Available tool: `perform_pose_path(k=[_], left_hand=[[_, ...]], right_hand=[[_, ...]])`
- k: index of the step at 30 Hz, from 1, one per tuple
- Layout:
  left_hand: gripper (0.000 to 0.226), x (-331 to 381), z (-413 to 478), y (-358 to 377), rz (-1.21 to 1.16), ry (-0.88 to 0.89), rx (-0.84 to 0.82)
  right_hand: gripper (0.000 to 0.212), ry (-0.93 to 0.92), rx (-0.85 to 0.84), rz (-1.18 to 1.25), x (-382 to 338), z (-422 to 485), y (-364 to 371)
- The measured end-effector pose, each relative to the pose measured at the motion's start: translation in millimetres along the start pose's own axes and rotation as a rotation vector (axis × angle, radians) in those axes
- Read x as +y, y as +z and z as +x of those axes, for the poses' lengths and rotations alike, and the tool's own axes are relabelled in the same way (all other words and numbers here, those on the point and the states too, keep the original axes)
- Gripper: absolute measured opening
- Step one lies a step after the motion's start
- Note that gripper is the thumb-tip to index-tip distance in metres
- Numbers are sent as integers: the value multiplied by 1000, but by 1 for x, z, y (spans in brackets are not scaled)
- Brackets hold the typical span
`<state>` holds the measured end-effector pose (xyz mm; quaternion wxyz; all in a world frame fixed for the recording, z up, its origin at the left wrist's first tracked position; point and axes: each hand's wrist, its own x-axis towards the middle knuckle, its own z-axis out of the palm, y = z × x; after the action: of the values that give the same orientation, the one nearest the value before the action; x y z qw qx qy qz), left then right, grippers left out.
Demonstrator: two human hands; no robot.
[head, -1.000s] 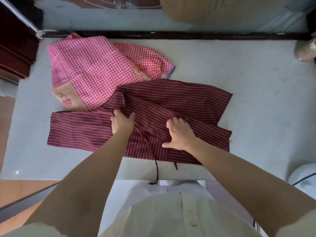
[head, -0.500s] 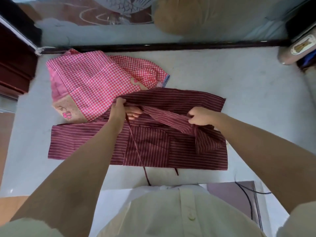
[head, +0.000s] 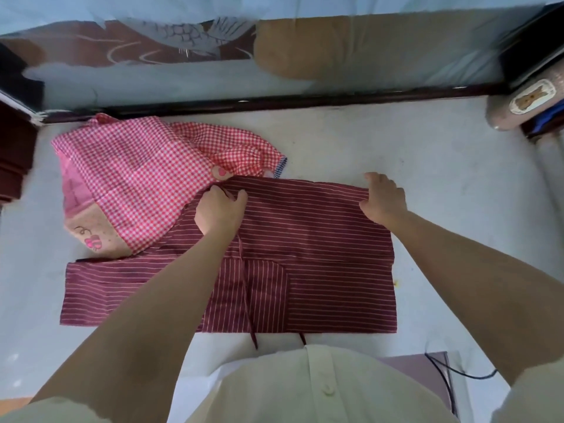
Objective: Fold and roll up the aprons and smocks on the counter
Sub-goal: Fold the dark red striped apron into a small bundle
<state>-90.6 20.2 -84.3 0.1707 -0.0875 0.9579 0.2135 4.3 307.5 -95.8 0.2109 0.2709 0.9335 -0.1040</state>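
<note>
Bear-labelled roll [head: 505,116], perhaps fabric

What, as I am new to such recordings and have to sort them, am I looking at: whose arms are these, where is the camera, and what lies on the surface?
No machine here: these are a person's two bare arms. The single picture comes from a wide-angle camera worn on the head, looking forward and down, so the pale shirt at the bottom is the wearer's own. On the pale counter lies a maroon striped apron, spread flat, with one tie hanging over the near edge. A pink checked smock lies at its far left, overlapping it. The left hand and the right hand each hold the apron's far edge, fingers curled on the cloth.
</note>
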Motion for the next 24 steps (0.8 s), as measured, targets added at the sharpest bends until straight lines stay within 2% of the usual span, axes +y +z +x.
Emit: perform_pose_path(k=[4, 7, 10, 12, 14, 17, 19, 21, 24], left_hand=[[46, 23, 1, 14, 36, 74, 114], [47, 36, 2, 26, 38, 203, 109], [38, 41, 6, 41, 97, 504, 3], [48, 44, 8, 51, 165, 672, -90], [65, 52, 5, 60, 259, 719, -234], [71, 67, -3, 74, 447, 653, -313], [61, 73, -5, 78, 487, 559, -319], [55, 77, -9, 75, 321, 388, -332], [53, 81, -6, 57, -104, 121, -251]], right_hand=[[72, 58, -132, 52, 23, 12, 7], [51, 55, -255, 144, 37, 16, 11], [25, 8, -220, 111, 41, 17, 9], [18, -65, -213, 152, 43, 18, 9], [19, -97, -295, 341, 43, 15, 7], [31, -9, -429, 643, 47, 7, 2], [26, 65, -397, 644, 53, 5, 1], [18, 111, -332, 648, 60, 4, 2], [16, 166, -225, 734, 61, 6, 3]])
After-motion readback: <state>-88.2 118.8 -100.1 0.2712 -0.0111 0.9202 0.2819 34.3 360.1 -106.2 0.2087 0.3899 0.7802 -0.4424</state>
